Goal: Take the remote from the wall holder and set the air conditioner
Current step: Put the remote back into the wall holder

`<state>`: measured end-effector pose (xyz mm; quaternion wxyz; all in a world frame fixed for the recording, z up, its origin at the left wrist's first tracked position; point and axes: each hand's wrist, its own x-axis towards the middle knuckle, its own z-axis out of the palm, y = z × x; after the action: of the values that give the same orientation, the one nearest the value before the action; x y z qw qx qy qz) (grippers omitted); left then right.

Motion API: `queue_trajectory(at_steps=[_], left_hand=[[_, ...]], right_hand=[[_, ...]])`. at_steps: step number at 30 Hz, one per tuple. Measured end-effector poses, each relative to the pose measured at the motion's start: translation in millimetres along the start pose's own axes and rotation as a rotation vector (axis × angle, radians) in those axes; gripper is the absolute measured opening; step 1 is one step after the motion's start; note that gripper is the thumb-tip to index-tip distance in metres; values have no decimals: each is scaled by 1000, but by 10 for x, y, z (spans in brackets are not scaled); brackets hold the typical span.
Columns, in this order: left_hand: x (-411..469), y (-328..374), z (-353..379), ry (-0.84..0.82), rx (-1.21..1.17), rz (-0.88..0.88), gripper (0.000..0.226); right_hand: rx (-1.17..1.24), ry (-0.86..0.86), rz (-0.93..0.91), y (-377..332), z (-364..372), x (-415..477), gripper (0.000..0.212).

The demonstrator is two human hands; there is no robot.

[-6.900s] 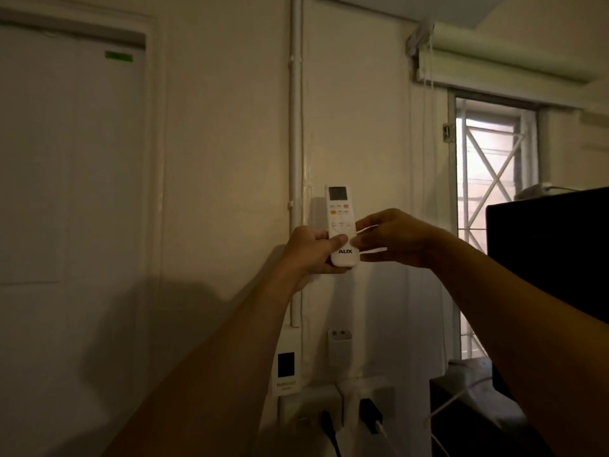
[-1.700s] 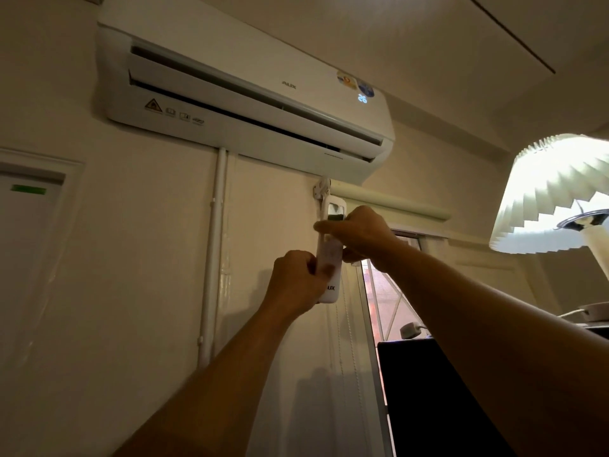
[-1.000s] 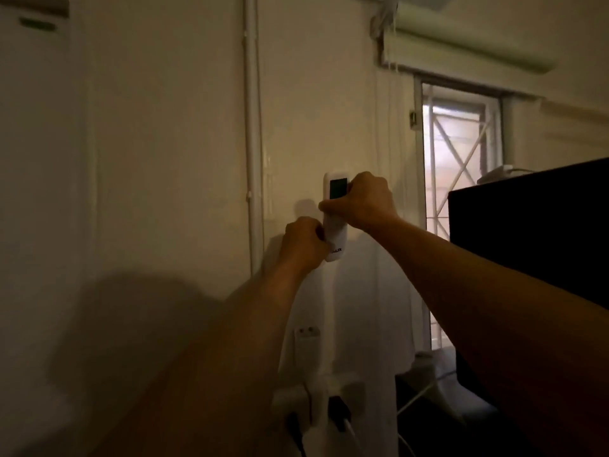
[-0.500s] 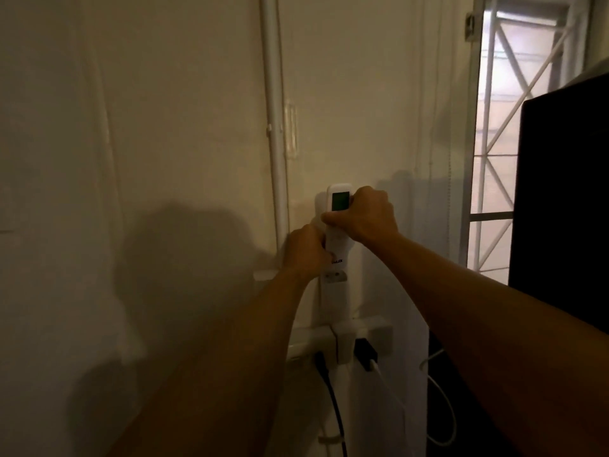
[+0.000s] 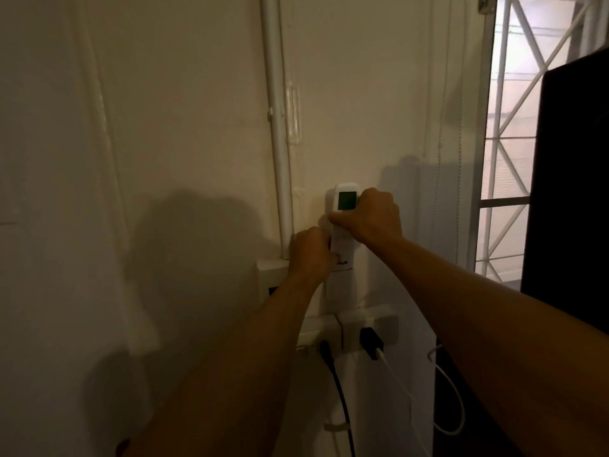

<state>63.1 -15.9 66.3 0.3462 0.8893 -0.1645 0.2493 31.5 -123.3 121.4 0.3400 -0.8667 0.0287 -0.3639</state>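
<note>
Lowered remote (image 5: pixel 345 206) now gripped by both hands

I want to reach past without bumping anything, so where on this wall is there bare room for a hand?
Bare wall lies left of the white pipe, and between pipe and blind cords above the remote. It is crowded below: left hand, right hand, holder, sockets with black cable and white cable.

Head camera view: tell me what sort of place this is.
Probably a room in a home: a painted wall with plugged-in sockets, a barred window, and an air-conditioner remote.
</note>
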Motion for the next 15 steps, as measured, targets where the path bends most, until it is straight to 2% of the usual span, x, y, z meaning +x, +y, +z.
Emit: queue_trajectory(at_steps=[6, 10, 15], left_hand=[[-205, -40, 88, 58, -9, -41, 16], [-297, -122, 214, 40, 15, -149, 17], [-290, -141, 235, 30, -19, -174, 22]], right_hand=[[-12, -28, 10, 38, 87, -40, 58], [-25, -51, 21, 23, 102, -32, 63], [-57, -107, 27, 56, 171, -110, 66]])
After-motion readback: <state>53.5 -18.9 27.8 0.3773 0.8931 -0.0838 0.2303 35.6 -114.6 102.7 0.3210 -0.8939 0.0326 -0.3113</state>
